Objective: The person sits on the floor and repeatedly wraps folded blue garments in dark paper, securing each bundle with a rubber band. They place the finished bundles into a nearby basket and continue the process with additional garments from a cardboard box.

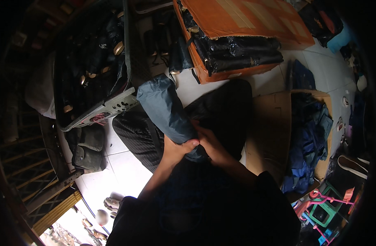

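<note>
A blue-grey bundle of thin, creased fabric [161, 104], long and rounded, slants across my lap. Around its lower part my left hand [177, 148] is wrapped, thumb pointing right. My right hand [206, 141] presses in from the other side, its fingers partly hidden behind the fabric. The two hands meet over the bundle, and a short end of it pokes out below them. The far end lies near the corner of a grey plastic basket [110, 107], which holds several dark pouches [102, 57] with pale ends.
A brown carton [204, 76] packed with black bundles [241, 51] stands ahead. On the right, an open cardboard box [270, 131] holds blue fabric [306, 143]. Dark bags [89, 147] lie left on the tiled floor [128, 174]. A green and pink plastic object [329, 205] sits lower right.
</note>
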Motion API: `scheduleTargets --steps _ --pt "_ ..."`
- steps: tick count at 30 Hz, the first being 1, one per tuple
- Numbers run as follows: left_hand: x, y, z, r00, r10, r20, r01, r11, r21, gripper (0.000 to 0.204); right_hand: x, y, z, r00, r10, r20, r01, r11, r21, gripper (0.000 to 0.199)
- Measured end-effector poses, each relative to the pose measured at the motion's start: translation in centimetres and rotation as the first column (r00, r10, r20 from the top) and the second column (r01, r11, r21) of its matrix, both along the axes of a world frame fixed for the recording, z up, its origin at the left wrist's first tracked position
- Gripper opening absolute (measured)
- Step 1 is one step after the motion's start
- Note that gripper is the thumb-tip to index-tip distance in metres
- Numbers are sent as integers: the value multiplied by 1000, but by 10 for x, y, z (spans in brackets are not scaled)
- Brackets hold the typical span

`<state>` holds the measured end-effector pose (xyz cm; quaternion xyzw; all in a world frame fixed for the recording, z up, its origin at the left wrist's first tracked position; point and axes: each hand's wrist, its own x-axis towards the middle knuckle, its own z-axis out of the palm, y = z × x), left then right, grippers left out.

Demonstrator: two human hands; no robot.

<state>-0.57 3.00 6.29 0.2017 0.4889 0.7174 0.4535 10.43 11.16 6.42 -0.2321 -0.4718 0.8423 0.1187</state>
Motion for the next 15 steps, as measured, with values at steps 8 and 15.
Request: scheduleTargets --steps 8,15 --pt "-13 -2 19 975 98 199 -90 995 -52 49 -4 1 18 994 31 -107 -41 995 -96 55" --pt "-6 7 17 992 126 20 -125 991 -57 45 1 -3 7 981 101 166 -61 970 -235 42"
